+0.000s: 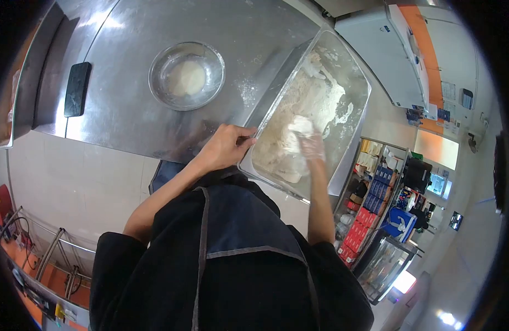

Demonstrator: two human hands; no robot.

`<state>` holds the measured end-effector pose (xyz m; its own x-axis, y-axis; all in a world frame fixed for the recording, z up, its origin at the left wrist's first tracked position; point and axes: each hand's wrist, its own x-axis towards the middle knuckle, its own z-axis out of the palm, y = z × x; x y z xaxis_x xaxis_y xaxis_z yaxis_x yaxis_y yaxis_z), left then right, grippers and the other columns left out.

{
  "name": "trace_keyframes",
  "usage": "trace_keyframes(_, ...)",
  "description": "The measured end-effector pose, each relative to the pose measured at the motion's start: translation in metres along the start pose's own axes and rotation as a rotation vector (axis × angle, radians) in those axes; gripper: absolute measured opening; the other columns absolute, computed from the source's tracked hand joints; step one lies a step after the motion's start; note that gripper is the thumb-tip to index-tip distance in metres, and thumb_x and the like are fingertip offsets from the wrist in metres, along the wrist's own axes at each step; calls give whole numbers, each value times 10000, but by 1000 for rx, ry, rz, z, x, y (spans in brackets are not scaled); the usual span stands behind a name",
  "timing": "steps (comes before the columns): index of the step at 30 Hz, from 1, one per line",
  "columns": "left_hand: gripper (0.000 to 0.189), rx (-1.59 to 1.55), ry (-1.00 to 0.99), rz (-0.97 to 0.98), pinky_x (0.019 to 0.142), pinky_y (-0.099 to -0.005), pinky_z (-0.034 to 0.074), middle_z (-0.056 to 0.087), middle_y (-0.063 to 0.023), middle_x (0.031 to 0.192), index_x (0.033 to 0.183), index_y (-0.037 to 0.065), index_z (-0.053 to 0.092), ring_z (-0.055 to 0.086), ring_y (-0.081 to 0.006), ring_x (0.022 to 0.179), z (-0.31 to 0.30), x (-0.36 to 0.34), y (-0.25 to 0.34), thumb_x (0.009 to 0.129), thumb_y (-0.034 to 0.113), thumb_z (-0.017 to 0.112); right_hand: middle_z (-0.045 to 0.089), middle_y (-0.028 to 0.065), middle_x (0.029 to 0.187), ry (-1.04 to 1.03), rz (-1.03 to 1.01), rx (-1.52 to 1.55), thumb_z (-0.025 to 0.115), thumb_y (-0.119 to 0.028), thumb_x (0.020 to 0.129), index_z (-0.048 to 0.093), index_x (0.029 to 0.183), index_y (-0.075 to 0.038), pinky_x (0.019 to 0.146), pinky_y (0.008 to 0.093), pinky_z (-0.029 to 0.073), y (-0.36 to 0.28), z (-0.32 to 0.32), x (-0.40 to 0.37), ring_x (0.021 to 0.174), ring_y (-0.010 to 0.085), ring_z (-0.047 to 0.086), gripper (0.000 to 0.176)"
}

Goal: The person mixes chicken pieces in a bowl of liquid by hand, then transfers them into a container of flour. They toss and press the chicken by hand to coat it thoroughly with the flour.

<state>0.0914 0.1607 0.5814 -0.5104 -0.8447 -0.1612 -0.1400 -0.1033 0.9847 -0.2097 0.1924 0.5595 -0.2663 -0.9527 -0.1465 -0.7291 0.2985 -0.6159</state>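
Note:
A deep metal tray (pixel 358 140) stands at the right end of the steel table and holds pale flour (pixel 304 99). My left hand (pixel 228 146) grips the tray's near left rim, thumb and fingers pressed on its edge. Inside the tray, my right hand (pixel 311 144), in a clear plastic glove, is blurred by motion over the flour. A white floury lump (pixel 299 126) lies against its fingers; whether they hold it I cannot tell. Left of the tray, a round metal bowl (pixel 157 94) has a pale cream-coloured content at its bottom.
A dark phone-like slab (pixel 77 89) lies on the steel table (pixel 122 118). Spilled flour dusts the surface between bowl and tray. Another metal container (pixel 29 88) stands at the far left. Shelves with red and blue boxes (pixel 365 220) are at the right, beyond the tray.

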Motion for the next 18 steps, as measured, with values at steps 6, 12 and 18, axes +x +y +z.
trace_keyframes(6,285,-14,-43,-52,754,-383,537,657,-304,918,1127,-40,660,710,-354,830,-3,1,8,893,121,642,639,170,1145,125,-140,-669,752,-239,831,499,1358,-45,935,361,489,30,-58,-6,1041,278,624,616)
trace_keyframes(12,307,-1,-25,6,750,-375,540,659,-302,912,1159,-30,647,716,-332,838,-2,0,4,893,122,645,661,159,1081,29,-82,-247,749,-183,820,515,1299,-18,850,376,508,8,-107,-16,955,257,647,557)
trace_keyframes(18,323,26,-60,-51,734,-363,538,656,-303,883,1173,-32,637,721,-293,802,-6,0,13,892,127,653,641,207,1204,28,-85,-463,669,-194,849,567,1296,-13,944,363,482,-13,-108,-28,1065,271,631,493)
